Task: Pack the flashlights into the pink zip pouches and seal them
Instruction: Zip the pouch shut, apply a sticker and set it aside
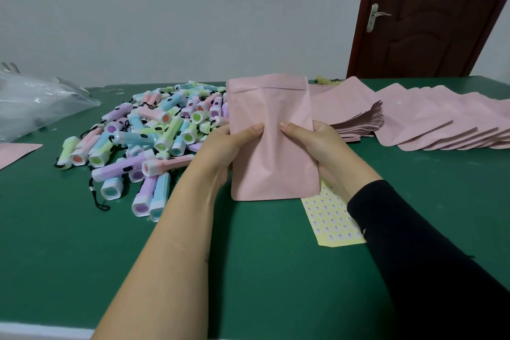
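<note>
I hold one pink zip pouch [271, 163] upright above the green table [82, 256], its zip end up. My left hand [223, 146] grips its left edge and my right hand [314, 143] grips its right edge, both thumbs pressed on the front. The pouch bulges down its middle; what is inside is hidden. A heap of pastel flashlights [154, 132] with black wrist cords lies to the left of my left hand.
A stack of flat pink pouches [350, 116] sits behind my right hand, and a row of overlapping pouches [441, 124] runs to the right edge. A yellow sticker sheet [328, 218] lies under my right wrist. A clear plastic bag [36, 102] lies far left. A brown door [430, 13] stands behind.
</note>
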